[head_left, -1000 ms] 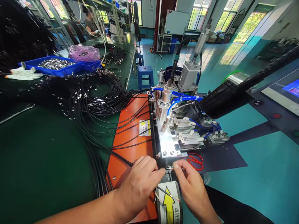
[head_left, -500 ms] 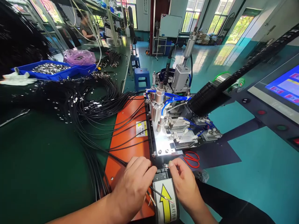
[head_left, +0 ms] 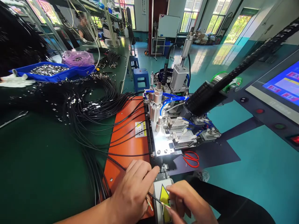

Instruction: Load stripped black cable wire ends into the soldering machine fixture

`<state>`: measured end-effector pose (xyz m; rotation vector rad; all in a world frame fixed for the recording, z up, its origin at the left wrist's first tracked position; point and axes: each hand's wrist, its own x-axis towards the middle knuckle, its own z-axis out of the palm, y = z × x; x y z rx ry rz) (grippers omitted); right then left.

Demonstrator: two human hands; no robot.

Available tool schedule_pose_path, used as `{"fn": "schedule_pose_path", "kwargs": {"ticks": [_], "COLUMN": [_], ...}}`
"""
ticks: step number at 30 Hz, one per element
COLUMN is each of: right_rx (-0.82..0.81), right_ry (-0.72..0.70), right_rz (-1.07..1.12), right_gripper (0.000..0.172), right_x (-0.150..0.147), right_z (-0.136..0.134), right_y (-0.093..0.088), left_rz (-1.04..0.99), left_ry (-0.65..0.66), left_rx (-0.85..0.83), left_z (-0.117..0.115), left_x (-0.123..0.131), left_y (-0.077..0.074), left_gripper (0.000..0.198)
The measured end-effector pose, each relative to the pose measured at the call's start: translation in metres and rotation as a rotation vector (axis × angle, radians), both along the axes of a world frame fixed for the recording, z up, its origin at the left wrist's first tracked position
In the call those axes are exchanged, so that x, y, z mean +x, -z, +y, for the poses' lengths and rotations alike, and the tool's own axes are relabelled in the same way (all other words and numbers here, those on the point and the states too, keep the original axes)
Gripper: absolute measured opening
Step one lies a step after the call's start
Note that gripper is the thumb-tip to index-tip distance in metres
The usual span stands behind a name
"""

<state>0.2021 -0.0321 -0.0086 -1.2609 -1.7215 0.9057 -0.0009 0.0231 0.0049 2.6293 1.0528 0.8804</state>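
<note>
My left hand [head_left: 137,186] is closed around black cables [head_left: 118,163] above the orange cover. Bare stripped ends stick out below its fingers, and one cable's thin coloured wires [head_left: 165,204] point to the right. Around those wire tips is my right hand [head_left: 190,203], its thumb and forefinger apart; whether it touches them I cannot tell. Both hands are over the front of the machine's narrow track [head_left: 161,177], by a white label with a yellow arrow [head_left: 164,194]. A small metal piece [head_left: 165,167] sits on the track, just beyond my hands.
Ahead stands the machine with metal cylinders [head_left: 155,110] and blue tubes. Red-handled scissors [head_left: 191,159] lie to its right. Many black cables [head_left: 93,109] cover the green table, beside a blue tray [head_left: 50,71] of metal parts. A control screen [head_left: 283,82] is at right; a person sits far back.
My right hand has left the small metal piece on the track and come down toward me, to the stripped wires. My left hand has hardly moved and keeps its cables.
</note>
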Motion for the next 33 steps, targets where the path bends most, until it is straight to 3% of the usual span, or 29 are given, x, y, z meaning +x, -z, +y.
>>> {"fn": "schedule_pose_path", "kwargs": {"ticks": [4,10,14,16,20,25,33], "right_rx": [0.128,-0.165,-0.255,-0.235,-0.136,-0.014,0.074], "right_ry": [0.005,0.159,0.289,0.370,0.462,0.427,0.321], "right_rz": [0.048,0.106,0.156,0.139,0.040,-0.015,-0.020], "right_gripper": [0.013,0.022,0.030,0.035,0.024,0.018,0.027], "right_x": [-0.013,-0.009,-0.005,-0.004,-0.004,-0.003,-0.003], "right_z": [0.002,0.013,0.014,0.011,0.005,0.003,0.001], "right_y": [-0.001,-0.009,-0.004,-0.001,-0.001,0.001,0.008], "left_rz": [-0.034,-0.114,-0.128,-0.128,-0.104,-0.102,-0.110], "left_ry": [0.069,0.149,0.150,0.135,0.114,0.099,0.087], "left_rx": [-0.024,-0.131,-0.190,-0.207,-0.228,-0.219,-0.202], "left_z": [0.001,0.003,0.004,0.003,0.003,0.004,0.004], "left_x": [-0.001,-0.002,-0.002,-0.003,-0.002,0.001,0.002], "left_y": [0.000,-0.003,-0.005,-0.004,0.000,0.003,0.004], "left_gripper": [0.029,0.029,0.021,0.019,0.015,0.014,0.014]}}
